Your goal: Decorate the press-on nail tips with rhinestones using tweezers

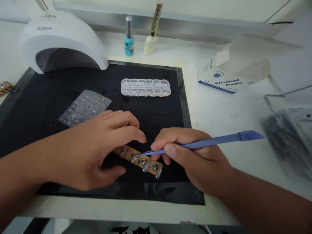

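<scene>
My right hand [195, 156] grips blue tweezers [209, 142] between thumb and fingers, their handle pointing right. The tips touch or nearly touch a small clear nail tip on a wooden strip [137, 159], which lies slanted on the black mat [97, 81]. Several clear nail tips stand along this strip. My left hand [97, 146] arches over the strip's left end, thumb and index finger apart, with nothing seen between them; its other fingers are curled. Behind the left hand lies a sticker sheet [85, 107], partly covered by it.
A clear compartment case [145, 87] with small gems lies on the mat. Farther back are a white lamp [63, 35], a turquoise bottle [129, 42] and a cream bottle [150, 44]. At right stand an alcohol pads box [224, 76] and a clear container [287, 136].
</scene>
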The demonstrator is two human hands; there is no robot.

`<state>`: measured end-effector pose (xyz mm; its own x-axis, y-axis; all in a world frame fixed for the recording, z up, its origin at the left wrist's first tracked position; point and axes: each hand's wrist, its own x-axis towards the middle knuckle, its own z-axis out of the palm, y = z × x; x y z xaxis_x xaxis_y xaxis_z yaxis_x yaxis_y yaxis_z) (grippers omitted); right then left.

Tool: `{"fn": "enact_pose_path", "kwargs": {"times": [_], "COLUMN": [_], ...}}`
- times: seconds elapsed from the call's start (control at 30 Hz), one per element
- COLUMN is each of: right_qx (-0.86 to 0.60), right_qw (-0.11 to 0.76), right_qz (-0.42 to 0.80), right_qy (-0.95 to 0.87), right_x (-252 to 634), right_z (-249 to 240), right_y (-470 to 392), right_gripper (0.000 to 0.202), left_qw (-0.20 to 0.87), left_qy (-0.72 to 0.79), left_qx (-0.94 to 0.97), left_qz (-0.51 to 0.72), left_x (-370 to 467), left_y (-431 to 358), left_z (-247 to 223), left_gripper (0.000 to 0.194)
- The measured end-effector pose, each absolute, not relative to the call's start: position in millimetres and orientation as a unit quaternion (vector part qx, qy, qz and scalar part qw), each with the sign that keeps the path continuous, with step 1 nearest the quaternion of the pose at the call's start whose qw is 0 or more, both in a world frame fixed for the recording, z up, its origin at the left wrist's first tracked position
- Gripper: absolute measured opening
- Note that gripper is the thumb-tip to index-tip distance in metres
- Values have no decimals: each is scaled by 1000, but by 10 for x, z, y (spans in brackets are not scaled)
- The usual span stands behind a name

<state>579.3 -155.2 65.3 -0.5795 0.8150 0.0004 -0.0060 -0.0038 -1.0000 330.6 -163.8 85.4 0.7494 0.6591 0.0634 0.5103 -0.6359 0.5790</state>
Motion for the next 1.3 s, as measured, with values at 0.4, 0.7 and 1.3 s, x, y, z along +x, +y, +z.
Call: {"fn": "enact_pose_path", "kwargs": {"times": [0.4, 0.7, 1.3], "right_qx": [-330, -336, -357], "right_qw": [316, 311, 325], "right_qz": [637, 637, 644], "right_qy": [-620, -620, -594], "right_x": [5799, 5790, 5776], "right_z": [661, 679, 671], "right_y": [-1555, -1536, -1552], "right_gripper": [18, 17, 12], "left_qw": [297, 302, 304], "left_qy": [266, 271, 268], "left_qx": [908, 906, 903], "left_qz": [123, 124, 140], "left_x": [3333, 3304, 3309], "left_y": [-1693, -1679, -1656], "left_z": [934, 935, 931], "left_gripper": [21, 21, 32]}}
